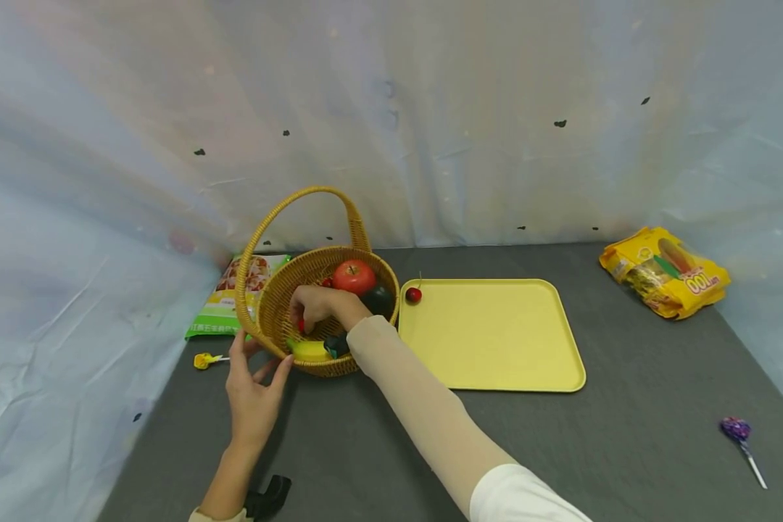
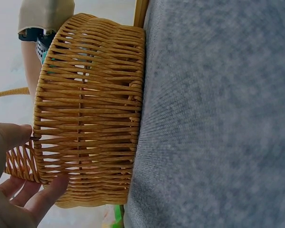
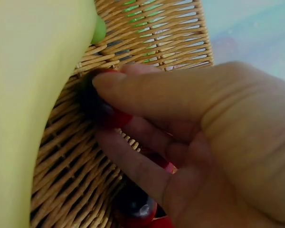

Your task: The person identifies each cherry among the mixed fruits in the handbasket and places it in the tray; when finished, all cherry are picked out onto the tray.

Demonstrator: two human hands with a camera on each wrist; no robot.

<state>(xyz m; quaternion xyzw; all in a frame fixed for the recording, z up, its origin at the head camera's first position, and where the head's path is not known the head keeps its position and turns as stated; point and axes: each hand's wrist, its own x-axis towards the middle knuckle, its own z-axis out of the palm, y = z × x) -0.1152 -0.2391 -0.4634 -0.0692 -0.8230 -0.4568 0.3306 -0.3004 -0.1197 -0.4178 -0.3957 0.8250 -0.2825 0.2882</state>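
Observation:
A wicker basket (image 1: pixel 275 301) with a tall handle stands left of centre. My left hand (image 1: pixel 253 395) grips its rim near the handle's foot, thumb on one side and fingers along the weave in the left wrist view. Inside the basket, my right hand (image 1: pixel 320 304) pinches a dark red cherry (image 3: pixel 115 116) between thumb and fingers. More cherries (image 3: pixel 135 206) lie below that hand in the right wrist view. The basket also holds a red apple (image 1: pixel 354 277), a dark green rounded fruit (image 1: pixel 378 299) and a yellow banana (image 1: pixel 308 351), partly hidden by the wrist camera.
Right of the basket lies a yellow tray (image 1: pixel 496 337) with one cherry (image 1: pixel 414 295) at its corner. A green-and-white snack bag (image 1: pixel 218 312) and a yellow lollipop (image 1: pixel 204 360) are at left. A yellow food packet (image 1: pixel 665 272) and a purple lollipop (image 1: pixel 736 429) lie at right.

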